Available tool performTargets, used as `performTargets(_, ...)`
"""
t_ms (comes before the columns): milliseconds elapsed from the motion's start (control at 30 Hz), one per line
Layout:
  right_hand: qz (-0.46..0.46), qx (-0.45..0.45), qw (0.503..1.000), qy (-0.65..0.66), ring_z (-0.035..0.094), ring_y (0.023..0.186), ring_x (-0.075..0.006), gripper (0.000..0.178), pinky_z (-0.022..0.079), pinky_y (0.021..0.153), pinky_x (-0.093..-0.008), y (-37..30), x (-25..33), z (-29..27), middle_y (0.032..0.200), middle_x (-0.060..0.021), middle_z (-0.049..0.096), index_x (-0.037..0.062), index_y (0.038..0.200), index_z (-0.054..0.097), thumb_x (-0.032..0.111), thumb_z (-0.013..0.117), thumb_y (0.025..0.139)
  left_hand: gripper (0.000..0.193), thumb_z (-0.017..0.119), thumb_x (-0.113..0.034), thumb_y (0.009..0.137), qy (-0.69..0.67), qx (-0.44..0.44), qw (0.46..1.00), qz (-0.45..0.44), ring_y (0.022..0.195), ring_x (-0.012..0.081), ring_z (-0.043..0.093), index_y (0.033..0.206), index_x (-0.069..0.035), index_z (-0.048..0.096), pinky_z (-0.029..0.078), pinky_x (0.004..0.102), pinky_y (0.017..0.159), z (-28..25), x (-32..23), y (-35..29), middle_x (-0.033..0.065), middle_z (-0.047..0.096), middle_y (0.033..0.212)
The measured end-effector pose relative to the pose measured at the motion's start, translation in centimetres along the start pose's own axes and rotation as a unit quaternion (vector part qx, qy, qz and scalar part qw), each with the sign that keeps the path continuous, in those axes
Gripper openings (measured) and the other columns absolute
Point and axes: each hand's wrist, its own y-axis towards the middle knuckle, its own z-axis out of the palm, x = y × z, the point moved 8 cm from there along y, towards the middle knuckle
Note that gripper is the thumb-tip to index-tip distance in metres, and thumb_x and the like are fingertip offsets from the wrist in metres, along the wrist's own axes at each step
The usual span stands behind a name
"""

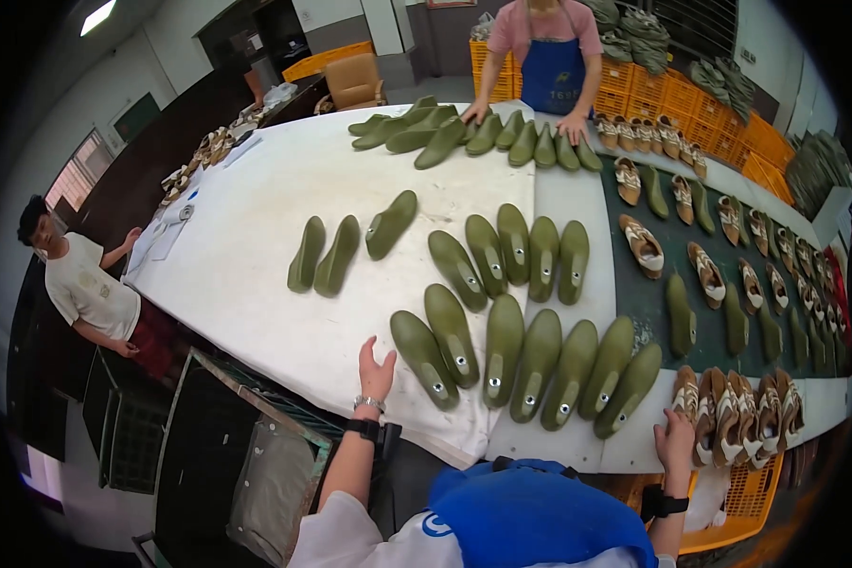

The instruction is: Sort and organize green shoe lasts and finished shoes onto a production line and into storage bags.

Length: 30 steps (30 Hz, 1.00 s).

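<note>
My left hand (376, 371) is raised over the near edge of the white-covered table (246, 208), fingers apart and holding nothing. Just to its right begins a front row of green shoe lasts (424, 360), laid side by side with metal-ringed holes toward me. Behind them lies a second row of lasts (543, 257). Farther left are two parallel lasts (337, 256) and a tilted one (392, 225). My right hand (674, 441) is at the table's near right edge, fingers loosely apart with nothing visible in them, beside a row of brown and white sneakers (726, 417).
A dark green belt (646, 327) on the right carries sneakers and lasts. Across the table, a co-worker in a blue apron (557, 80) has both hands on more lasts (484, 135). Another person (95, 284) stands at the left. An orange crate (743, 506) sits below the near right edge.
</note>
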Motion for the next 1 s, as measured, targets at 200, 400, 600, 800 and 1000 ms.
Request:
performTargets(200, -0.026, 0.078, 0.994, 0.067, 0.058, 0.073, -0.0332, 0.030, 0.047, 0.066, -0.0390, 1.6, 5.4, 1.7, 0.091, -0.0173, 0.060, 0.0046, 0.101, 0.058, 0.013, 0.062, 0.072, 0.058, 0.064, -0.019, 0.069, 0.109, -0.044, 0.993, -0.014, 0.109, 0.0365, 0.043, 0.118, 0.003, 0.042, 0.036, 0.0395, 0.094, -2.8, 9.2, 13.9, 0.0230, 0.047, 0.115)
performTargets(400, 0.006, 0.038, 0.996, 0.078, 0.057, 0.077, -0.0337, 0.028, 0.047, 0.068, -0.0396, 3.0, 8.0, 1.3, 0.091, -0.0155, 0.056, 0.0041, 0.098, 0.058, 0.012, 0.063, 0.072, 0.081, 0.066, -0.031, 0.065, 0.180, 0.007, 0.972, -0.149, 0.113, 0.0365, 0.039, 0.131, -0.004, 0.028, 0.035, 0.0398, 0.095, -1.0, 14.8, 23.9, 0.0220, 0.038, 0.124)
performTargets(600, 0.000, 0.057, 0.998, 0.023, 0.055, 0.085, -0.0366, 0.029, 0.047, 0.073, -0.0405, 4.4, 10.7, 2.8, 0.107, -0.0198, 0.046, 0.0046, 0.096, 0.058, 0.012, 0.065, 0.069, 0.085, 0.065, -0.036, 0.063, 0.239, 0.134, 0.943, -0.190, 0.120, 0.0381, 0.033, 0.136, -0.026, 0.022, 0.032, 0.0452, 0.098, 0.9, 17.3, 28.8, 0.0211, 0.032, 0.131)
performTargets(800, 0.020, 0.018, 0.999, -0.027, 0.053, 0.092, -0.0400, 0.030, 0.046, 0.076, -0.0413, 4.3, 10.6, 5.9, 0.127, -0.0256, 0.032, 0.0070, 0.094, 0.058, 0.005, 0.062, 0.065, 0.078, 0.058, -0.041, 0.071, 0.280, 0.121, 0.922, -0.237, 0.116, 0.0393, 0.037, 0.136, -0.030, 0.018, 0.031, 0.0494, 0.096, 3.7, 17.6, 33.1, 0.0203, 0.038, 0.127)
performTargets(1000, 0.050, 0.006, 0.998, -0.031, 0.053, 0.090, -0.0404, 0.029, 0.046, 0.074, -0.0413, 4.4, 10.1, 6.1, 0.126, -0.0254, 0.032, 0.0077, 0.091, 0.058, 0.004, 0.062, 0.062, 0.085, 0.047, -0.065, 0.070, 0.182, 0.186, 0.932, -0.252, 0.124, 0.0464, 0.022, 0.138, -0.031, 0.010, 0.022, 0.0508, 0.101, 12.1, 8.8, 35.5, 0.0261, 0.022, 0.137)
